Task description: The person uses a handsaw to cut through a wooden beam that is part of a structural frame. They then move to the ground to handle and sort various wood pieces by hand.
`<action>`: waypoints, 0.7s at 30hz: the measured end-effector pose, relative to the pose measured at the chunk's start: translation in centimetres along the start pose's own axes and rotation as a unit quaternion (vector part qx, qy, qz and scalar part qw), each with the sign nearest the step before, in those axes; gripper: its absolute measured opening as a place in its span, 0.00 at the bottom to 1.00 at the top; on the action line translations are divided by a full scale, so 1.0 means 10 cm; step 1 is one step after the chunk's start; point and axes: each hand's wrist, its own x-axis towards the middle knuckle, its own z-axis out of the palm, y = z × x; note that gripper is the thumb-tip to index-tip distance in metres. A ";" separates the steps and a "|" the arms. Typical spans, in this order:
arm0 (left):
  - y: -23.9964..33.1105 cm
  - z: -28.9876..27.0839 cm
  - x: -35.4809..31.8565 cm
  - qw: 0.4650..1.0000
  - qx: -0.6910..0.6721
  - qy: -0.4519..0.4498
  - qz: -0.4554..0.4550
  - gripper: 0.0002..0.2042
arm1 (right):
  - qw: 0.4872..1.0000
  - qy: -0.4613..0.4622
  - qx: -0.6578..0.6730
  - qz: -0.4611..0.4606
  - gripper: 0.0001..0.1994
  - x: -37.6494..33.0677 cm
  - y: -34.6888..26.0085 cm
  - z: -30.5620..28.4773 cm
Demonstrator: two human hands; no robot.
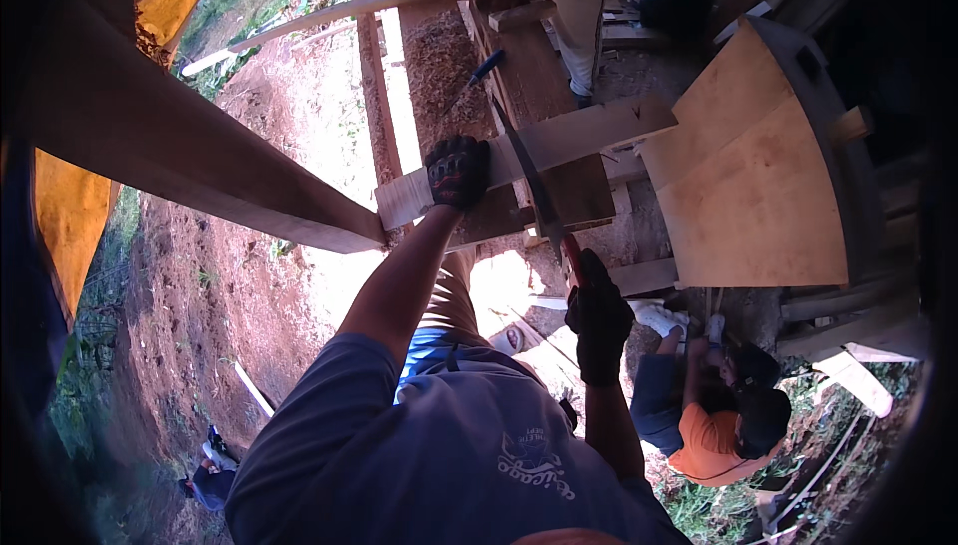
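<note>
A pale wooden board (589, 138) lies crosswise over a workbench of rough timber. My left hand (458, 173), in a dark glove, presses on the board's left part with its fingers curled over the far edge. In my right hand (601, 317), also gloved, is the red handle of a handsaw (537, 191). The saw's long dark blade slants across the board to the right of my left hand. Whether the teeth are in a cut is too small to tell.
A blue-handled tool (486, 67) rests on the bench among shavings. A large plywood panel (758, 176) stands at right, and a thick post (220, 161) slants in from the left. People work at the far side; a person in orange (714, 440) sits at lower right.
</note>
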 end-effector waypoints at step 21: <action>0.25 -0.09 0.01 0.998 0.009 -0.052 -0.019 0.15 | 0.992 -0.020 0.123 0.007 0.26 0.18 0.10 0.84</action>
